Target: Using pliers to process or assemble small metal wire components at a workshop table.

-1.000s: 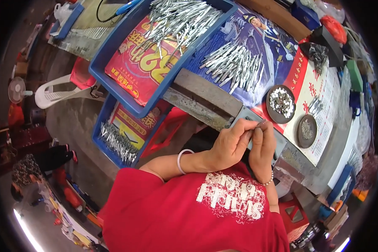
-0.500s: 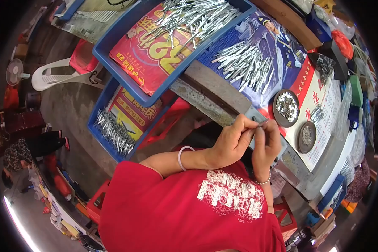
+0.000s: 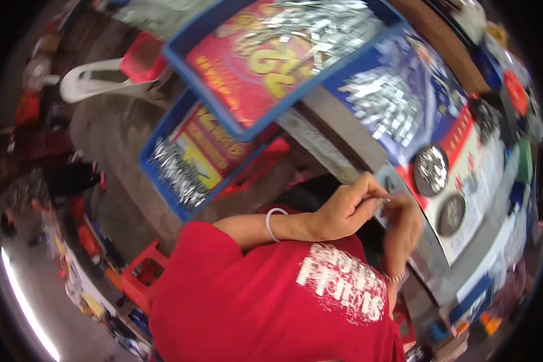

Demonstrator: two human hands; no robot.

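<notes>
Big blue tray point(image 3: 181, 60) lined with red printed paper, heap of silvery metal pieces point(image 3: 320, 27) at its far end. Smaller blue tray point(image 3: 157, 175) lower left, more metal pieces point(image 3: 178, 175) in it. Workbench point(image 3: 338, 151) edge runs diagonally; two round dishes point(image 3: 431, 170) on it. Left hand point(image 3: 347, 211) and right hand point(image 3: 404, 226) meet at bench edge, fingertips pinched together on a tiny metal piece point(image 3: 387, 199), blurred. White bangle point(image 3: 270, 224) on left wrist.

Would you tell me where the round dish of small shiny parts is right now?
In the head view the round dish sits right of centre on the table, just above the right hand, with a second, darker dish beside it.
</notes>
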